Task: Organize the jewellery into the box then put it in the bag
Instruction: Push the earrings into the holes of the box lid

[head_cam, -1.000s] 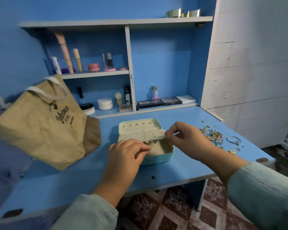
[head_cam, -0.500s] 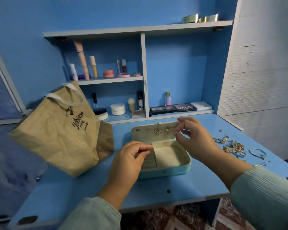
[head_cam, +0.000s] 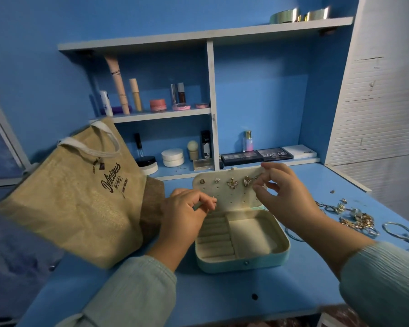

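Note:
A mint jewellery box [head_cam: 246, 263] lies open on the blue desk, its cream compartments bare. Its lid panel [head_cam: 227, 197] stands upright with several small earrings [head_cam: 232, 184] pinned along the top row. My left hand [head_cam: 184, 218] has curled fingers and grips the box's left edge beside the ring rolls. My right hand [head_cam: 286, 194] pinches the lid panel's upper right corner. A tan jute bag [head_cam: 76, 197] with white handles leans at the left, touching neither hand. Loose gold jewellery [head_cam: 357, 220] and a silver bangle [head_cam: 398, 231] lie at the right.
Shelves behind the box hold cosmetics, with eyeshadow palettes [head_cam: 257, 155] and jars [head_cam: 172, 156] on the lowest one. A white panelled wall [head_cam: 376, 102] closes off the right side. The desk's front edge [head_cam: 222, 315] runs just below my sleeves.
The panel that lay across the box a second ago now stands upright, lifted by my right hand, which exposes the earrings and compartments. My left hand stays at the box's left edge.

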